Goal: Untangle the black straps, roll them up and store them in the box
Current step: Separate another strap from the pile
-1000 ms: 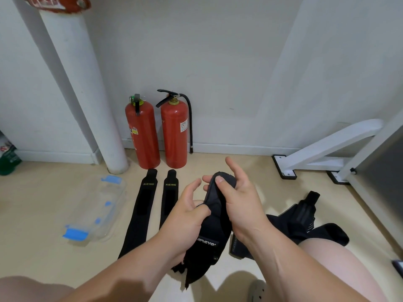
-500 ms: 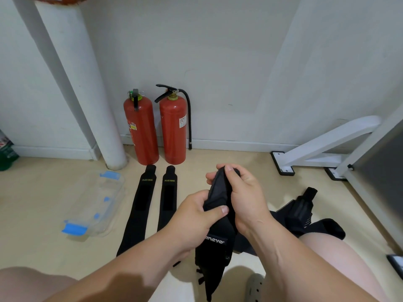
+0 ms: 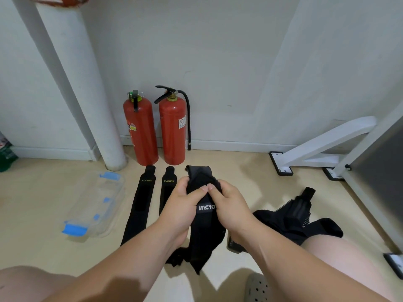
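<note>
Both hands hold one black strap [image 3: 205, 227] with a white logo, in front of me above the floor. My left hand [image 3: 183, 205] grips its left edge and my right hand [image 3: 229, 205] grips its right edge, thumbs meeting near the top. The strap's upper end [image 3: 199, 173] sticks up past the fingers and its lower end hangs down. Two flat black straps [image 3: 139, 203] [image 3: 166, 186] lie side by side on the floor to the left. A tangled heap of black straps [image 3: 292, 223] lies to the right. The clear plastic box [image 3: 96, 205] with blue clips sits at the left.
Two red fire extinguishers [image 3: 157, 129] stand against the wall beside a white pillar [image 3: 87, 105]. A white metal frame [image 3: 327, 147] stands at the right. My bare knees show at the bottom left and right, and a grey shoe [image 3: 257, 288] at the bottom.
My hands have closed in together on the strap, thumbs now touching, and lowered it slightly. The strap's top end now stands up above my fingers instead of being folded under my right hand.
</note>
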